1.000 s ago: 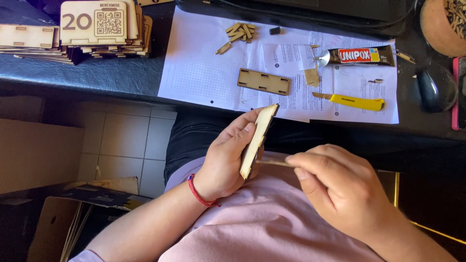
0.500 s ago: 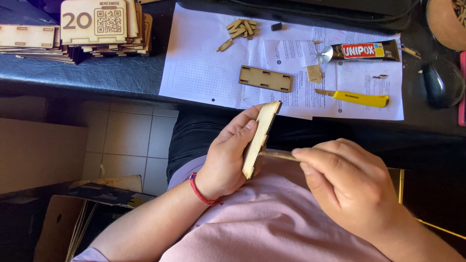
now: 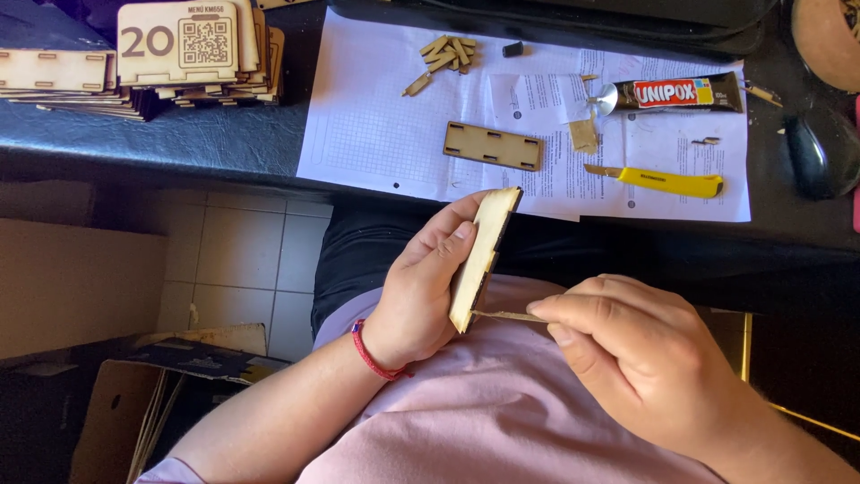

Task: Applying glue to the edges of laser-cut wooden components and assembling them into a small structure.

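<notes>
wooden panel gripped edge-on by left hand; right hand pinches thin wooden strip against it.

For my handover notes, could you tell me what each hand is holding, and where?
Left hand grips the wooden panel along its long edges; right hand pinches the thin wooden stick by its end.

A dark desk runs across the top, sunlit, with white paper sheets spread over it. Below lies a pale tiled floor, with brown cardboard boxes at the left.
</notes>
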